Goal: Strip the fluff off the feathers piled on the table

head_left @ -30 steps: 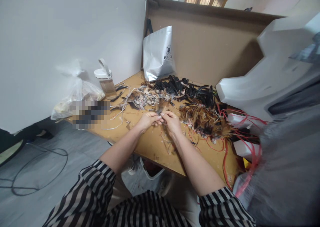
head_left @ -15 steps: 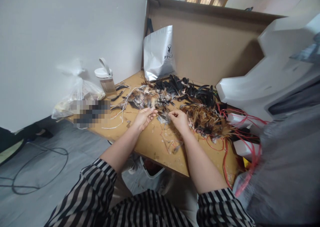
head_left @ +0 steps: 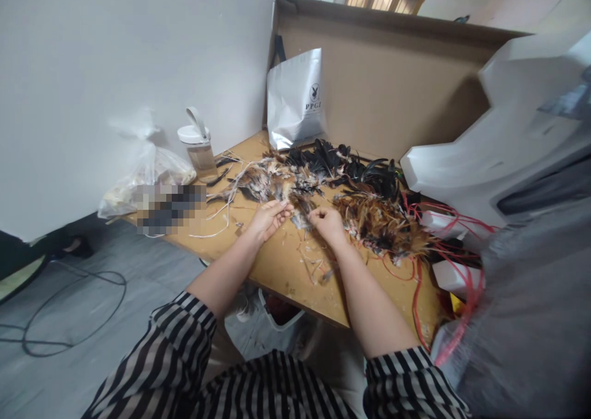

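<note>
My left hand (head_left: 268, 220) is held over the table with thumb and forefinger pinched together. A pale bit shows at its fingertips, too small to name. My right hand (head_left: 329, 225) is pinched too, a short way to the right, and whatever it holds is hidden. Between and behind the hands lie grey-brown feathers (head_left: 301, 219). A spread of mixed brown and white feathers (head_left: 265, 179) lies just beyond my left hand. Black feathers (head_left: 323, 157) are heaped at the back, and a pile of brown feathers (head_left: 383, 222) lies right of my right hand.
A silver bag (head_left: 295, 102) stands against the cardboard panel (head_left: 392, 80). At the left are a lidded bottle (head_left: 199, 151) and a knotted plastic bag (head_left: 150, 176). Red string (head_left: 418, 302) trails over the wooden table (head_left: 277, 265) at the right. White foam (head_left: 443, 167) rises beside it.
My right hand has shifted slightly left, closer to my left hand, and its fingers look more folded. My left hand keeps its pinch. The whole view has moved slightly.
</note>
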Demonstrator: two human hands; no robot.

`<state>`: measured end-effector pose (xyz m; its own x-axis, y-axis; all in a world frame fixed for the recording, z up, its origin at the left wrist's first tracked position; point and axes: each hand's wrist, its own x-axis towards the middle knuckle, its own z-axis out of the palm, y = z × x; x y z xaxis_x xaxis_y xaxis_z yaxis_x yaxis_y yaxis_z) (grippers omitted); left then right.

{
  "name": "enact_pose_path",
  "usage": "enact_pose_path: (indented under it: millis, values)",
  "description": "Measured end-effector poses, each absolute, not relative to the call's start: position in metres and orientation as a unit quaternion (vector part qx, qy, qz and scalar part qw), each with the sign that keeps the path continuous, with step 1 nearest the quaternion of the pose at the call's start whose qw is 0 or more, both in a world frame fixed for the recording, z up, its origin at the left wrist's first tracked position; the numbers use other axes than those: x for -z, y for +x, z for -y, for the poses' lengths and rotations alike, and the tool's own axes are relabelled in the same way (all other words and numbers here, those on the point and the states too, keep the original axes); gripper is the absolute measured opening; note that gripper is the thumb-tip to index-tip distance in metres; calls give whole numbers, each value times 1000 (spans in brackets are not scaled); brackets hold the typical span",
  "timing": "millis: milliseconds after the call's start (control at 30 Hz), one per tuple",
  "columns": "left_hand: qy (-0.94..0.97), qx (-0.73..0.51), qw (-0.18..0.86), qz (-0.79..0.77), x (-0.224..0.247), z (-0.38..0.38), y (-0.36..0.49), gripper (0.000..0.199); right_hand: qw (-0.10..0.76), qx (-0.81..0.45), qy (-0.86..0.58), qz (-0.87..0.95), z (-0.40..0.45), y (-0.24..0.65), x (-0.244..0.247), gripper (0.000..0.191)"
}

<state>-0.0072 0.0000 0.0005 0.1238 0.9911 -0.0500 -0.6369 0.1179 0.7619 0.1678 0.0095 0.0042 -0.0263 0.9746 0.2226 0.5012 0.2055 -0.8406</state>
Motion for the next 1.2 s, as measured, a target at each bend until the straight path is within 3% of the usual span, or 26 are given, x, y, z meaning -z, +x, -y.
enact_pose_path:
  millis: [133,267,467,833,1200]
  values:
    - [297,-584,687,-313,0,0,-6,10,469,-492,-518,520,-9,168,-8,21]
    - [303,-569,698,-311,-1,1,-5,11,479,-578,-478,456,-3,165,-17,28]
    - [314,-551,707,-314,1,1,-5,14,504,-574,-460,452,3,157,-23,30]
    - [369,-525,685,-347,1,5,2,17,516,-445,-451,577,4,142,-10,21]
    - [400,-532,643,-378,-2,7,4,20,501,-548,-428,515,9,140,-21,29]
